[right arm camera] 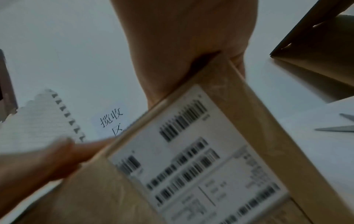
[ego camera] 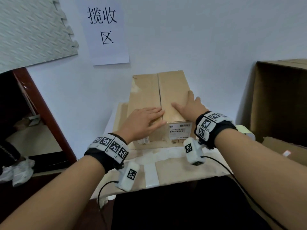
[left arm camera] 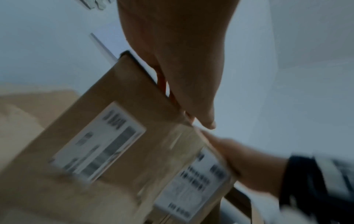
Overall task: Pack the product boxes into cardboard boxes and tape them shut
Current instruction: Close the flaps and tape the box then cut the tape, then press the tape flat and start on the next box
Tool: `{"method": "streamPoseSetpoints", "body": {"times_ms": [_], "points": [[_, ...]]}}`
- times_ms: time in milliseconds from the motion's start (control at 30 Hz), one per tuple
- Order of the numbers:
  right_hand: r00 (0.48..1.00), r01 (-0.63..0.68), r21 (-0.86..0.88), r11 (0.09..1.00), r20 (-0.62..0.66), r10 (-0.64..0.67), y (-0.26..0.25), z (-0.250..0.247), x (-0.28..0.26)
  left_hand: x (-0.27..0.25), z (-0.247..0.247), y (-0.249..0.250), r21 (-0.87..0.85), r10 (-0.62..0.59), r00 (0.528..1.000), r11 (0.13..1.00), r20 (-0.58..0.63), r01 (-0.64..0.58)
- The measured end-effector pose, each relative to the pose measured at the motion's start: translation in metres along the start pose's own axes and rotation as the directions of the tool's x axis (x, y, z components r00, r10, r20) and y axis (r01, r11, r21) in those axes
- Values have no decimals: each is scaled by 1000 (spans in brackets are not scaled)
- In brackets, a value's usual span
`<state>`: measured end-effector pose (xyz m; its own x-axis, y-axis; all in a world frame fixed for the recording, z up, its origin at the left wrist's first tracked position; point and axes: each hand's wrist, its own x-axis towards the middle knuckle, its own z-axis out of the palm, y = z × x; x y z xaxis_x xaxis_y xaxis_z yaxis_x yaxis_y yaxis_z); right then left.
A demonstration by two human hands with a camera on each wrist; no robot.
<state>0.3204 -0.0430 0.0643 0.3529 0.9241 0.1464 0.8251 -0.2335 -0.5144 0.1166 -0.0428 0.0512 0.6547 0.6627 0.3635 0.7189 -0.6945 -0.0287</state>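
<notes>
1. Cardboard box (ego camera: 158, 103) stood on a taped sheet of flattened cardboard (ego camera: 174, 165) on the work surface, directly in front of the person and near the white wall, with printed labels (ego camera: 180, 130) on its near face.
2. Its two top flaps were folded down and met along a centre seam (ego camera: 160, 95); no tape was visible across that seam.
3. Left hand (ego camera: 144, 121) lay flat on the left flap near the front edge, fingers straight and pressing, grasping nothing.
4. Right hand (ego camera: 191, 105) lay on the right flap, fingers extended and spread toward the box's right edge, likewise holding nothing.
5. Judged from this, the step in hand was closing the flaps and holding them level, ahead of sealing.
6. The next move would likely call for one hand to keep the flaps down while the other fetched tape; a pale roll (ego camera: 247, 132) partly hidden behind the right wrist may be it, though that was unclear.
7. A larger open carton (ego camera: 279, 100) stood to the right, well apart from the box.
8. Both wrist views were blurred.
</notes>
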Motion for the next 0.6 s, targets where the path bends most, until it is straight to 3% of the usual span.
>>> {"method": "streamPoseSetpoints", "body": {"times_ms": [100, 167, 300, 367, 433, 500, 567, 600], "points": [[998, 51, 76, 996, -41, -48, 10, 5, -9, 4, -5, -1, -86, 81, 997, 993, 2, -80], [995, 71, 101, 992, -74, -64, 14, 4, -15, 6, -4, 0, -119, 131, 988, 985, 77, -122], [995, 74, 125, 989, -72, -65, 16, 2, -22, 13, -11, -8, 17, 114, 968, 993, 224, -121], [995, 80, 135, 988, -70, -71, 15, 2, -23, 17, -16, -15, 59, 86, 970, 993, 228, -101], [993, 93, 149, 984, -82, -82, 16, 2, -25, 19, -16, -25, 69, -22, 983, 998, 181, 10], [991, 113, 162, 980, -95, -99, 19, 3, -28, 20, -17, -38, 10, -236, 968, 972, 87, 236], [988, 128, 186, 974, -109, -109, 21, 3, -31, 16, -18, -46, -223, -434, 899, 873, 53, 435], [987, 132, 211, 968, -114, -110, 21, 3, -32, 13, -17, -46, -406, -491, 868, 779, 79, 477]]}}
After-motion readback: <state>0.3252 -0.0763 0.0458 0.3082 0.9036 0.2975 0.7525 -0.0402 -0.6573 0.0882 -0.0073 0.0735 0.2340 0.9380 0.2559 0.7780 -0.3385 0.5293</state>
